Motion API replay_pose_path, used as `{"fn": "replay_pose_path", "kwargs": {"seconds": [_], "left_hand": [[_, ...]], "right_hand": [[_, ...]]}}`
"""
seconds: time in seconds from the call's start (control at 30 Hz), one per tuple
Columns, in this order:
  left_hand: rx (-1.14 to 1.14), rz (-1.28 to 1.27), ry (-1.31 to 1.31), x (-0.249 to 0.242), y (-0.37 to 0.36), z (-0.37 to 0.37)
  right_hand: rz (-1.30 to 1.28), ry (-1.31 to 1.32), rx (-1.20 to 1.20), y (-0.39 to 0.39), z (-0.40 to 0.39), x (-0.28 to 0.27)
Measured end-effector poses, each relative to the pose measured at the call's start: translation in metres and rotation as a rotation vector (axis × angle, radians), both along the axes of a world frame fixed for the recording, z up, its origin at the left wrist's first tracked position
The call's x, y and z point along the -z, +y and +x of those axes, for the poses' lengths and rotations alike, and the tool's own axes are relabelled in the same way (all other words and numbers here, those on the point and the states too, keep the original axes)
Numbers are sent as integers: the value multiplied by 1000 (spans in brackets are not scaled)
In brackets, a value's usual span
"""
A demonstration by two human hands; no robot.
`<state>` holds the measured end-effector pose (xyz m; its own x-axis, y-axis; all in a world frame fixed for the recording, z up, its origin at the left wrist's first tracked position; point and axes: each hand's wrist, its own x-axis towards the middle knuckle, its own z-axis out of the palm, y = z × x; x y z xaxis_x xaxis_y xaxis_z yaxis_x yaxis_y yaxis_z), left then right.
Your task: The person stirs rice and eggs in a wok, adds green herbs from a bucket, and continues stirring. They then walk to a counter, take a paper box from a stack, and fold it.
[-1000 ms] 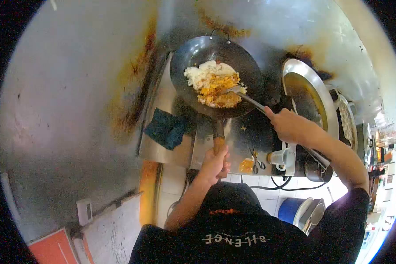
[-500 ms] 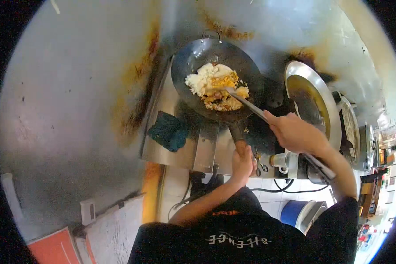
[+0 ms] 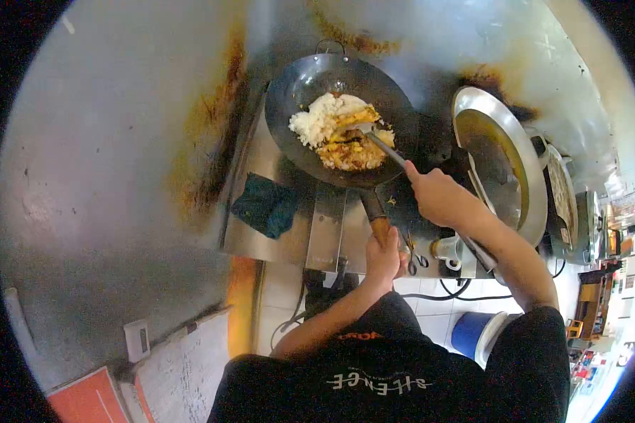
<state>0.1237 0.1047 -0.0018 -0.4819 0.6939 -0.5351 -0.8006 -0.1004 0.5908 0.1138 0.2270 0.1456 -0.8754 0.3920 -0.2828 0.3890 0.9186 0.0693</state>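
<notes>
My left hand [image 3: 384,262] is closed around the wooden handle of a dark wok [image 3: 391,106]. White rice [image 3: 319,121] lies in a mound in it, beside yellow egg and browned grains [image 3: 351,154]. My right hand [image 3: 439,197] grips a long-handled metal wok spatula [image 3: 386,148]; its head is partly buried in the food, and the handle's end passes below my forearm. Close to my left hand lie scissors [image 3: 416,259] and a white mug [image 3: 450,251].
A folded dark green cloth [image 3: 264,206] lies left of the wok on the steel counter [image 3: 324,240]. To the right stand a large metal pan of yellowish liquid [image 3: 487,134] and further cookware. A stained metal wall [image 3: 120,141] rises behind and left. A blue bucket [image 3: 470,331] stands below.
My right hand has drawn the spatula slightly left and up, with its head shifting in the food. The egg and rice are rearranged. My left hand keeps its hold; the whole view has shifted slightly.
</notes>
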Motion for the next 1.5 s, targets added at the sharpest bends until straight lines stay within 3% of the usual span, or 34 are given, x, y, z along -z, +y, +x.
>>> {"fn": "replay_pose_path", "kwargs": {"seconds": [0.1, 0.17, 0.6, 0.7, 0.8, 1.0, 1.1, 1.2, 1.3, 1.4, 1.5], "left_hand": [[27, 25, -112, -1, -8, -7], [9, 8, -79, -3, -8, -1], [4, 39, -14, -6, -3, -2], [77, -12, -95, -16, -15, -14], [-19, -1, -122, -9, -8, -5], [45, 29, -172, -10, -16, -10], [192, 14, -290, 0, -34, -32], [247, -35, -171, 19, -62, -67], [371, -87, -52, 24, -92, -124], [428, -104, 42, 29, -119, -156], [423, -69, 36, 29, -125, -171]], "right_hand": [[-60, -142, 79, -8, -2, -30], [-55, -73, 89, -5, 9, -7], [46, 24, 93, 2, -4, 15], [18, 20, 130, 1, -4, -8], [28, 96, 96, 3, 5, 14], [-8, 79, 31, 2, 8, 13], [-59, 27, -73, -1, 15, -4], [-79, 45, -100, -3, 26, 21], [-120, -9, -36, -14, 18, -12], [-104, 26, -33, -18, 10, 26], [-186, 33, -44, -34, 4, -17]]}}
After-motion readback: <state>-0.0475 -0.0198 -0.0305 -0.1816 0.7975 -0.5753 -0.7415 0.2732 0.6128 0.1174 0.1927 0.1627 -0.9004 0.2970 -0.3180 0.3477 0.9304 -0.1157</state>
